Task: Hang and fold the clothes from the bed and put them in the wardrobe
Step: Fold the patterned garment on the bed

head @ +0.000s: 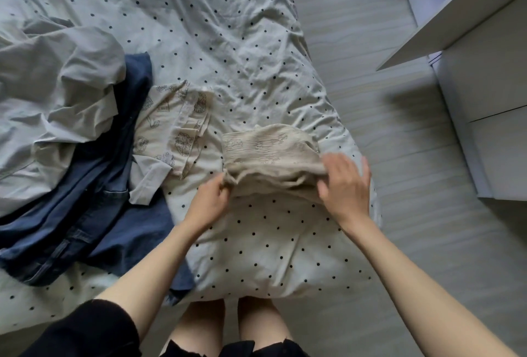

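The left hand is pinching and the right hand is lying loosely on a half-folded beige printed garment on the dotted bed, while a blue denim garment, a grey shirt and a cream patterned shirt are waiting unfolded beside it

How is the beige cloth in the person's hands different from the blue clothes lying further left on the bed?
The beige garment is folded into a compact bundle; the blue denim clothes lie spread and rumpled. The beige garment is pale with faint line drawings; the denim is dark and plain. The left hand pinches the beige one and the right hand touches it; nothing touches the denim. Both lie on the dotted bedcover.
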Tool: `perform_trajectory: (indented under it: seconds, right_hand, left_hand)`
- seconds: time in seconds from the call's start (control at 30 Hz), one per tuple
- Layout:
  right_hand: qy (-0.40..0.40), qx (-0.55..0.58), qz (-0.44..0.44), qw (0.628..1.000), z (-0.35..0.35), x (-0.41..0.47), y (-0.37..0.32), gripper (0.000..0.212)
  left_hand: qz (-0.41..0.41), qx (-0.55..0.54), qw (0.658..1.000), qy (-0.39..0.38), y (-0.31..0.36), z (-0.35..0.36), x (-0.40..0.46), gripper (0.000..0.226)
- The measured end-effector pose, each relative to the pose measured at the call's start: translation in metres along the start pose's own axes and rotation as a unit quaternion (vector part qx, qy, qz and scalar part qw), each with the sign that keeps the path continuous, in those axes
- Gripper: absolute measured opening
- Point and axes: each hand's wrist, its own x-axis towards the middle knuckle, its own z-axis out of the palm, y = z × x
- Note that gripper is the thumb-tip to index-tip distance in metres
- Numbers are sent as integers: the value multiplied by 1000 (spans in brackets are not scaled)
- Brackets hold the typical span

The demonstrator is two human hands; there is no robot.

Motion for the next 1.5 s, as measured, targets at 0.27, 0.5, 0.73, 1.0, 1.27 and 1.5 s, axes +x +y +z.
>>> perform_trajectory:
  seconds: [0.27,0.5,0.73,1.0,1.27,1.5]
  right_hand:
    - [54,-45,-199,978,36,24,-30,56]
    - [7,-146,-213,966,67,81,-4,34]
    - [-140,-208,-146,957,57,122,2,38]
    - [8,-76,-191,979,51,104,-25,32]
    - [-133,-169,-179,960,73,56,-3,84]
    - [-162,-216,-150,951,71,112,-12,66]
  left_hand:
    - [-102,-3,988,116,21,8,73,36]
    - [-176,55,975,122,9,15,90,40]
    - [40,150,951,266,26,8,64,26]
    - [159,403,899,-72,6,40,63,73]
    - [156,369,916,-11,-1,41,85,67]
    - [144,388,910,-35,3,30,82,76]
